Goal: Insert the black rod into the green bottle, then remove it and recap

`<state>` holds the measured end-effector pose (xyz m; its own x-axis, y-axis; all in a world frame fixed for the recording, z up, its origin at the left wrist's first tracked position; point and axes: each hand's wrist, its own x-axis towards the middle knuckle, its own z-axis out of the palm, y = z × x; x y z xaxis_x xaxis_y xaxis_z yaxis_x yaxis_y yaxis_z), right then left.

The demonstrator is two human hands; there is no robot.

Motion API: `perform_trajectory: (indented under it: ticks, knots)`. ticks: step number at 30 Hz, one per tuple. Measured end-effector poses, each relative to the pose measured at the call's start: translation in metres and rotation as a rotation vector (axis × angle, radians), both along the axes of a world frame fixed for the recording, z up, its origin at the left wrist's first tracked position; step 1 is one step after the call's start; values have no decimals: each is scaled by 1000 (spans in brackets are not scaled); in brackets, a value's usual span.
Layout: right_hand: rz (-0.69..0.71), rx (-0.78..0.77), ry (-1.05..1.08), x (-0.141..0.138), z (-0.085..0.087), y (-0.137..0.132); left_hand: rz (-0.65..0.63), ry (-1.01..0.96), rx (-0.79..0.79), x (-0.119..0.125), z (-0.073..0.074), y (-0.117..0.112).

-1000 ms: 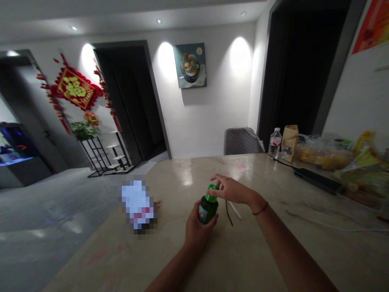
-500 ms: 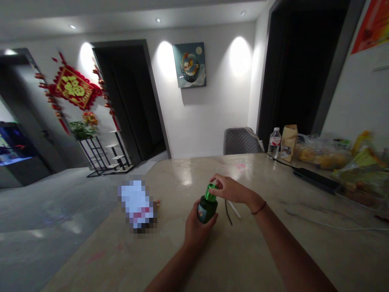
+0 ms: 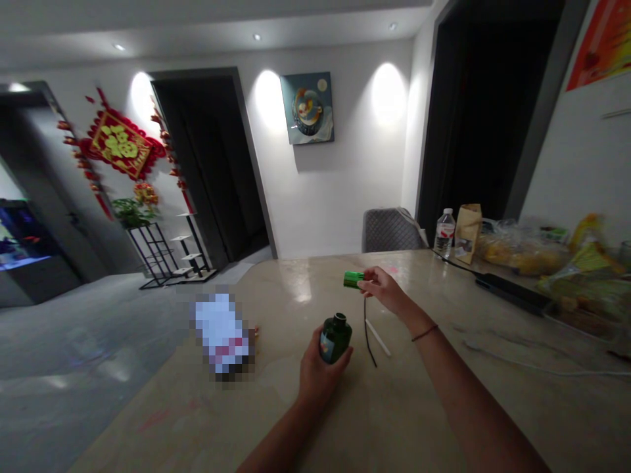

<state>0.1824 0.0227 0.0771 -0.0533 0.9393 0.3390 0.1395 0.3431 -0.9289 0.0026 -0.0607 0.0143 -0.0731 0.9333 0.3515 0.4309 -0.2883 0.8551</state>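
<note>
My left hand [image 3: 319,369] is wrapped round a dark green bottle [image 3: 340,338] with a pale picture label, holding it upright just over or on the table; I cannot tell which. The bottle's narrow neck is bare and its mouth faces up. Beyond it and slightly to the right, my right hand [image 3: 380,286] pinches a shiny green cap [image 3: 353,280], tipped on its side and apart from the bottle. A thin black stick [image 3: 369,341] and a white stick [image 3: 378,337] lie on the table right of the bottle.
The marble-like table [image 3: 276,420] has its edge at left. A blurred-out bright object [image 3: 221,332] is on the left. At right are a water bottle [image 3: 444,234], a paper bag [image 3: 468,232], a black power strip [image 3: 515,293], bagged food [image 3: 522,255] and a white cable [image 3: 542,372].
The green cap has come off the bottle. My right hand has carried it up and away, turning it sideways. My left hand and the bottle have stayed in place.
</note>
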Motion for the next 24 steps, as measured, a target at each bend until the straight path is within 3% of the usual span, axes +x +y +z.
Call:
perform_trajectory:
  ticks: [5,10,15,19,24]
  knots:
    - [-218,-21,-30,20,-37,21,-16,6,-4,-1,0,1]
    - [-297,-67,-159,34,-73,29,-10,18,-3,0,1,1]
    - [-326,-122,-159,34,-101,33,-3,14,-2,-1,0,1]
    - [-313,-137,-196,35,-112,34,-10,6,-4,-1,-1,2]
    - [-316,-160,-290,39,-110,32,-9,13,-29,-1,0,1]
